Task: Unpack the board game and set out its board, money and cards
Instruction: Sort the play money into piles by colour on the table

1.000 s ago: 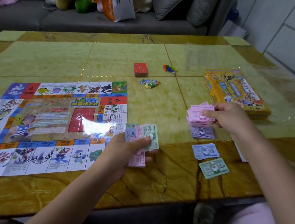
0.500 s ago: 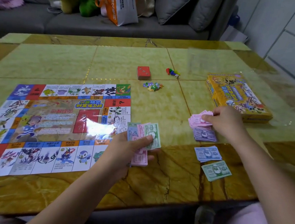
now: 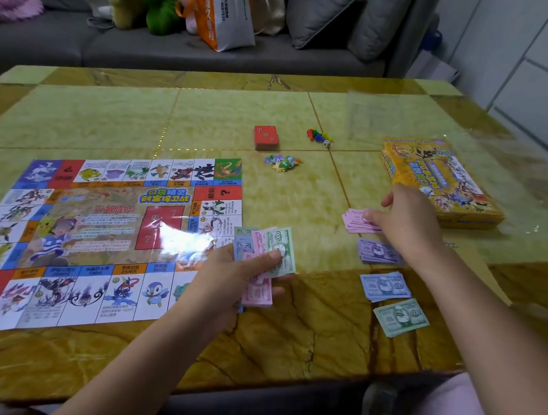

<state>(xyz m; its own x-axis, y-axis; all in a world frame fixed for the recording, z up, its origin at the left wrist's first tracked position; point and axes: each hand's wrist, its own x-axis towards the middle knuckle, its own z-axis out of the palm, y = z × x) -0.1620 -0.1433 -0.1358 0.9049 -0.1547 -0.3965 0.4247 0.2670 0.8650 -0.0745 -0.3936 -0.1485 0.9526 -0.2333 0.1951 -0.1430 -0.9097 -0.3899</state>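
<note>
Left hand (image 3: 233, 278) is low over the table (image 3: 207, 120), just off the right edge of the board (image 3: 89, 236), which lies flat and fully unfolded on the left side. That hand grips a fan of mixed notes (image 3: 267, 251), green, pink and blue, with the thumb clamped across the top and the fingers curled underneath. Over to the right hand (image 3: 405, 223): it is down on the pink pile (image 3: 357, 221), thumb tip on the right end of the notes, fingers curled above, but whether it actually pinches them I cannot tell. Below that pile the money runs in a column toward the near edge: purple pile (image 3: 377, 252), partly under the wrist, then blue pile (image 3: 385, 286), then green pile (image 3: 400, 317), each apart from the next. The game box (image 3: 441, 179) sits just beyond the right hand. Mid-table, the red card deck (image 3: 266, 137) stands stacked, with the pawns (image 3: 316, 135) and a die (image 3: 326, 143) to its right and a small heap of colourful pieces (image 3: 283, 163) just in front.
</note>
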